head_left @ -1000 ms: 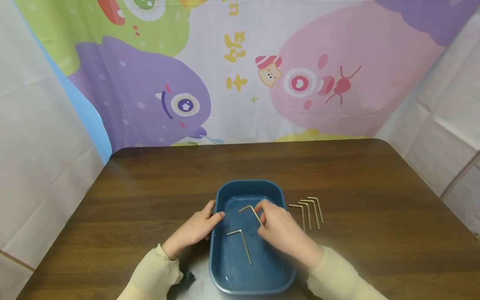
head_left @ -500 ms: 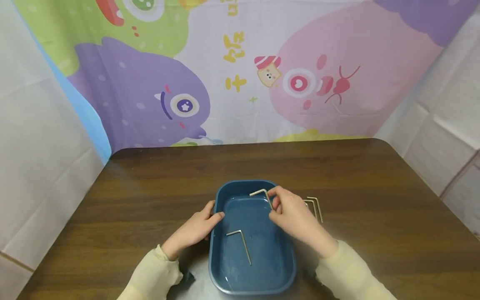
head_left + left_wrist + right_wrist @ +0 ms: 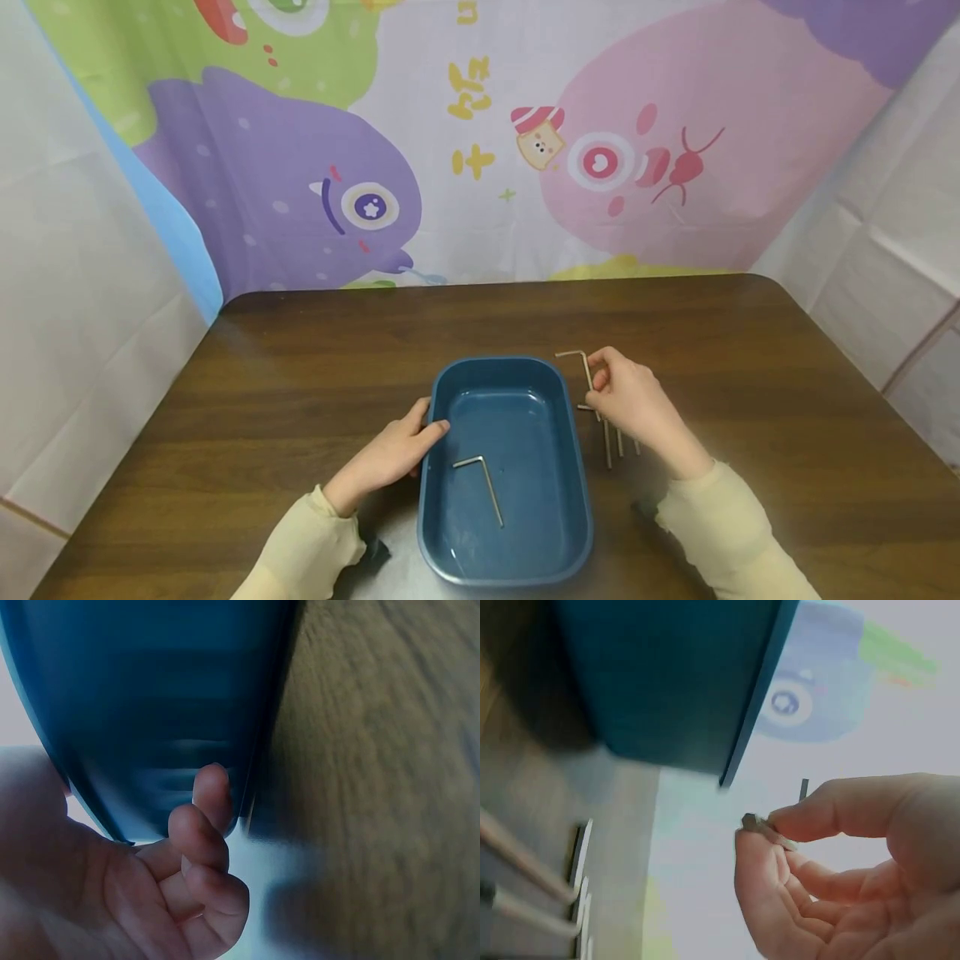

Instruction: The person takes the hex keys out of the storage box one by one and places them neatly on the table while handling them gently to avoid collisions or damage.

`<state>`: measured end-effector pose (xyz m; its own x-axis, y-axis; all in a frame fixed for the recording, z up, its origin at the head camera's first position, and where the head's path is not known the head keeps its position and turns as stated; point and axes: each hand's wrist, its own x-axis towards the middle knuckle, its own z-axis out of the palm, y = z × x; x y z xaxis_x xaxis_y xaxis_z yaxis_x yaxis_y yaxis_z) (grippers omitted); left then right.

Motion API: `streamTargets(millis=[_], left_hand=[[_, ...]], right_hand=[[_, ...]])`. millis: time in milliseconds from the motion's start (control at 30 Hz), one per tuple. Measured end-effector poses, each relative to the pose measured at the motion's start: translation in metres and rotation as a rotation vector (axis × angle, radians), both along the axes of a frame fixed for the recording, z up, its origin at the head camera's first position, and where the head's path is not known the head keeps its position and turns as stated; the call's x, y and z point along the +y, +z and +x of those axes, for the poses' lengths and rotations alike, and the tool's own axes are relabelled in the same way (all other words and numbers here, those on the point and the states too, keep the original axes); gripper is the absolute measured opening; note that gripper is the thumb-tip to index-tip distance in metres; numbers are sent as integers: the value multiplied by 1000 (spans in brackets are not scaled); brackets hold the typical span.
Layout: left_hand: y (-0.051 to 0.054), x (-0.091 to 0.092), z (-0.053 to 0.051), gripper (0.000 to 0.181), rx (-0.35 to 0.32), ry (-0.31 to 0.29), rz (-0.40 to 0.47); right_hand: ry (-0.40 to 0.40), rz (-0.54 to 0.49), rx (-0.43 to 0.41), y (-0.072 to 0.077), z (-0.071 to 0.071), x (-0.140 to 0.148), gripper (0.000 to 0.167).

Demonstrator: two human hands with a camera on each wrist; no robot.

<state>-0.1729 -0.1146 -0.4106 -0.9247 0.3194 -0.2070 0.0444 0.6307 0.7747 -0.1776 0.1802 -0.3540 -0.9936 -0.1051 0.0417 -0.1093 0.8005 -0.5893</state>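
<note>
In the head view my left hand (image 3: 393,458) holds the left rim of a deep blue tray (image 3: 532,492), thumb over the edge. The left wrist view shows its fingers (image 3: 212,799) bent beside the tray's outer wall (image 3: 150,697). My right hand (image 3: 637,404) is raised to the right of the tray, pinching an L-shaped hex key (image 3: 587,372) between thumb and fingers; its hexagonal end (image 3: 749,821) shows in the right wrist view. Inside the tray lies another hex key (image 3: 490,487). Below my right hand, several hex keys (image 3: 608,446) lie side by side on the table, partly hidden by it.
The dark wooden table (image 3: 337,350) extends behind the tray and to both sides. A patterned cartoon curtain (image 3: 480,225) hangs along its back edge. Pale cloth (image 3: 97,275) hangs at the left and at the right.
My right hand has carried the pinched hex key from over the tray, up and to the right, out past its right rim to above the row of keys. The left hand and tray have stayed put.
</note>
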Motion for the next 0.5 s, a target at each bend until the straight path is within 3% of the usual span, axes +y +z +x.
streamTargets(millis=[300, 500], left_hand=[[1, 0, 0, 50, 9, -3, 4], [1, 0, 0, 51, 25, -19, -16]], right_hand=[[-44, 31, -140, -8, -12, 31, 36], [-54, 72, -169, -14, -14, 44, 34]])
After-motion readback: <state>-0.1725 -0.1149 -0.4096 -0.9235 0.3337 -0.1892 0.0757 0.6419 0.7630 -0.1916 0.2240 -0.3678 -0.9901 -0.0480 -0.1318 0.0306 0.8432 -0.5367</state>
